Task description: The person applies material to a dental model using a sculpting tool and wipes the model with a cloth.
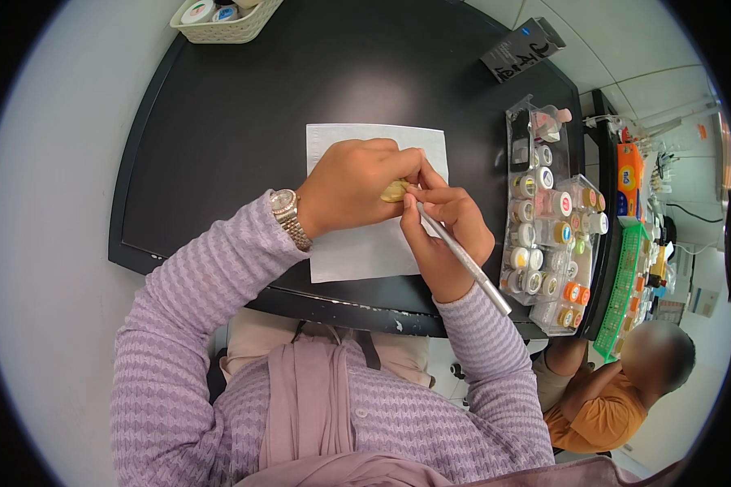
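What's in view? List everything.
Table: one, black, centre
Sheet: one, white, on table
Piece: one, yellowish, centre
Tool: one, silver, right of piece
Trays: uncounted, clear, table's right
Jars: many, mixed lids, in trays
Box: one, grey, far right
Basket: one, cream, far left
Mesh basket: one, green, right
Packet: one, orange, right
Bench clutter: uncounted, mixed, right
Seated person: one, orange top, right
Watch: one, silver, left wrist
Left hand, right hand: two, lilac sleeves, centre
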Demonstrator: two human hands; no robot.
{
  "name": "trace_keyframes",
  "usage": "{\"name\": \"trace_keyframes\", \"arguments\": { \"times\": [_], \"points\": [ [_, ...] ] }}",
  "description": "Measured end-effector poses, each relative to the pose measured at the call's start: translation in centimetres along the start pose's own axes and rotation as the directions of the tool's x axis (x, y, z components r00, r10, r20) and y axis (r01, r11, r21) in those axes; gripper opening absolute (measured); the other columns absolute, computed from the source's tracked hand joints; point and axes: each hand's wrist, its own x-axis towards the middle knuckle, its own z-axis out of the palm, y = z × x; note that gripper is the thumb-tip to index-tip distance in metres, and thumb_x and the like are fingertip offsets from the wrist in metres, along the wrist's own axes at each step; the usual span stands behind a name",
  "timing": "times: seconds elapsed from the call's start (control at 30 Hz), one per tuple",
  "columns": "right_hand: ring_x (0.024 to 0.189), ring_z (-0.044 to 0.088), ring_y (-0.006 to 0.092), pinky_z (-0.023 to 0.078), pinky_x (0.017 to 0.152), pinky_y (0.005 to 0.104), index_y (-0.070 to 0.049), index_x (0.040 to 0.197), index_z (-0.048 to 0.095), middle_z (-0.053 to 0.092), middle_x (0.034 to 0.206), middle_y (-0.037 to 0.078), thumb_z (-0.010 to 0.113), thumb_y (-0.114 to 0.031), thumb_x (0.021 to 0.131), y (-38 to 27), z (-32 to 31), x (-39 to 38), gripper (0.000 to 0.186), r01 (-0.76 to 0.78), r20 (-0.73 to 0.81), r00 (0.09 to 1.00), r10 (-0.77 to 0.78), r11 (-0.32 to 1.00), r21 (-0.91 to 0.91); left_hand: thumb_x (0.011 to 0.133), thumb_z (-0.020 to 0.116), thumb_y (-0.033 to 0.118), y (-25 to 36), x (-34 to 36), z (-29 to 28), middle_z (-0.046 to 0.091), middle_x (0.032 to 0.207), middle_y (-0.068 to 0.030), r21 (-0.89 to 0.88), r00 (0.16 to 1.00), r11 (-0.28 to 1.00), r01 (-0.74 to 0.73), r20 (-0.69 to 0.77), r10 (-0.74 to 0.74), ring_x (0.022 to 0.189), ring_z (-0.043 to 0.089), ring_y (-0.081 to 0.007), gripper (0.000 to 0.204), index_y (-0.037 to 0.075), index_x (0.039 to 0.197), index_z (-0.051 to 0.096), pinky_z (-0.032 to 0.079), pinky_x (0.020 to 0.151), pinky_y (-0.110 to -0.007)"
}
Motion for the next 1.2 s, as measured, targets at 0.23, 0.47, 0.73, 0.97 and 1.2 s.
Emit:
{"name": "trace_keyframes", "arguments": {
  "times": [0.23, 0.47, 0.73, 0.97, 1.2],
  "points": [
    [0.098, 0.064, 0.0365, 0.055, 0.067, 0.0308, -0.001, 0.073, 0.048, 0.060, 0.074, 0.012, 0.069, 0.010, 0.072, -0.44, -0.18, 0.11, 0.024, -0.003, 0.007, 1.000, 0.003, 0.999, -0.040, 0.064, 0.069, 0.007, 0.05, -0.15, 0.23, 0.056, 0.068, -0.0054, 0.034, 1.000, 0.999, 0.007, 0.005, -0.007, 0.060, 0.058, -0.0222, 0.020, 0.006, 0.078, 0.055, 0.046, 0.052, -0.032],
    [0.098, 0.063, 0.0368, 0.056, 0.069, 0.0306, -0.001, 0.073, 0.048, 0.062, 0.076, 0.013, 0.070, 0.009, 0.073, -0.16, 0.07, -0.12, 0.024, -0.009, -0.067, 0.998, 0.010, 1.000, 0.002, 0.063, 0.069, 0.007, 0.34, -0.04, 0.39, 0.056, 0.068, -0.0055, 0.044, 1.000, 0.999, 0.008, -0.011, -0.007, 0.059, 0.058, -0.0229, 0.022, 0.006, 0.079, 0.055, 0.045, 0.051, -0.032],
    [0.099, 0.063, 0.0379, 0.056, 0.069, 0.0319, -0.001, 0.073, 0.048, 0.062, 0.078, 0.015, 0.069, 0.009, 0.073, -0.56, -0.04, 0.03, 0.024, 0.010, -0.029, 1.000, -0.012, 0.999, -0.050, 0.063, 0.069, 0.007, 0.64, -0.22, 0.47, 0.056, 0.067, -0.0058, 0.077, 0.999, 0.997, 0.026, -0.033, -0.023, 0.059, 0.058, -0.0230, 0.022, 0.006, 0.080, 0.055, 0.045, 0.051, -0.032],
    [0.098, 0.063, 0.0391, 0.056, 0.072, 0.0338, 0.000, 0.073, 0.046, 0.059, 0.074, 0.014, 0.067, 0.011, 0.074, -0.77, -0.18, 0.21, 0.023, 0.026, 0.009, 1.000, -0.025, 0.997, -0.077, 0.062, 0.069, 0.006, 0.77, -0.22, 0.43, 0.056, 0.067, -0.0058, 0.102, 0.999, 0.994, 0.028, -0.034, -0.025, 0.059, 0.057, -0.0229, 0.022, 0.006, 0.079, 0.055, 0.046, 0.051, -0.031],
    [0.098, 0.063, 0.0384, 0.056, 0.071, 0.0318, -0.001, 0.073, 0.047, 0.060, 0.075, 0.013, 0.067, 0.012, 0.074, -0.60, -0.32, 0.05, 0.023, -0.013, -0.009, 1.000, 0.013, 1.000, 0.017, 0.062, 0.069, 0.006, 0.78, -0.15, 0.26, 0.056, 0.068, -0.0059, 0.084, 0.999, 0.996, 0.021, -0.033, -0.018, 0.059, 0.058, -0.0228, 0.022, 0.005, 0.078, 0.054, 0.046, 0.051, -0.031]
  ]
}}
